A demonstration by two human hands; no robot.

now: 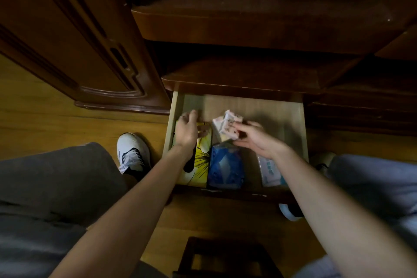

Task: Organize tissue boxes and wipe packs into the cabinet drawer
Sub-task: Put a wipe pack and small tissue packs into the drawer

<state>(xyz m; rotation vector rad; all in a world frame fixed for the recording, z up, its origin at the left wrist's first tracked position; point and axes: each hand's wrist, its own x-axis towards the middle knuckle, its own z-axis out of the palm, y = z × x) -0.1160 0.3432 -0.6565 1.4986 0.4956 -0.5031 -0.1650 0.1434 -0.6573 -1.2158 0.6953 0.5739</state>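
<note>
Forearms up close; in the pale wooden drawer (293, 115) the yellow tissue box (200, 160), blue pack (225, 165) and white wipe pack (272, 172) sit along its front. Left hand (186, 128) rests on the yellow box, right hand (255, 137) pinches a crumpled white patterned pack (225, 123) behind the blue one, probably nearly done.

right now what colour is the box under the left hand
Yellow with white and dark markings, seen in the head view: the tissue box beneath the left hand.

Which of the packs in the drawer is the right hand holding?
The crumpled white patterned pack, pinched by the right hand behind the blue pack. The yellow box lies under the left hand.
</note>
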